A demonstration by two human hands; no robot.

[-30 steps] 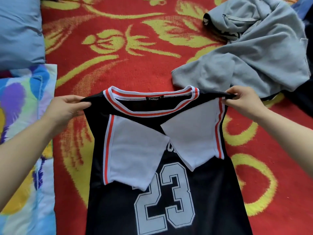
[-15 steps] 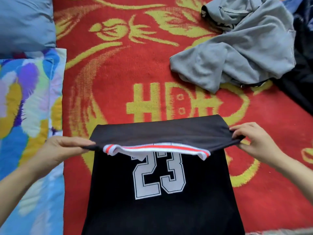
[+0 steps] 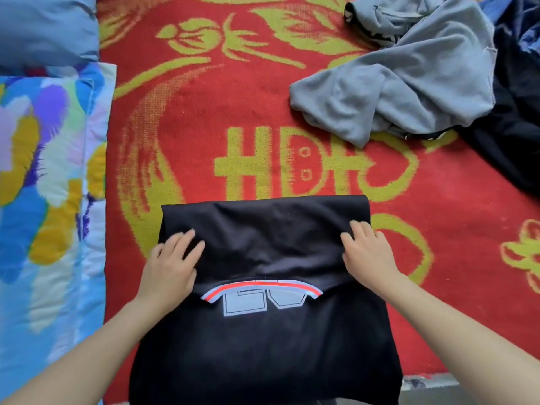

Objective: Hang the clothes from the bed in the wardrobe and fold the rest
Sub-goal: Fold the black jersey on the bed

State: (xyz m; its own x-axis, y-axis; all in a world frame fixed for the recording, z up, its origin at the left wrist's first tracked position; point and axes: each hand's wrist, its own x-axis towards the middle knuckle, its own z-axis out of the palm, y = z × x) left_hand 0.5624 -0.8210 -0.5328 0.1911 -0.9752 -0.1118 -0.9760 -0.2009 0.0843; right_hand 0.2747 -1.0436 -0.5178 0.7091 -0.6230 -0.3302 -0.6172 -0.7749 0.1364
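Note:
A black jersey [image 3: 263, 340] with a white number and a red-and-white striped collar lies on the red bedspread [image 3: 204, 159]. Its top half is folded down towards me, so the collar edge covers the upper part of the number. My left hand [image 3: 172, 264] rests flat on the left side of the folded part, fingers spread. My right hand [image 3: 368, 252] presses flat on the right side. Neither hand grips the cloth. A crumpled grey hoodie [image 3: 403, 71] lies at the upper right.
A colourful quilt [image 3: 49, 200] runs along the left side, with a blue pillow [image 3: 43, 27] above it. Dark clothing [image 3: 517, 118] is piled at the right edge beside the hoodie. The bed's near edge shows at the bottom right.
Both hands carried the jersey's shoulders down towards me, folding the top half over the number. They then let go of the corners and now lie flat on the fold.

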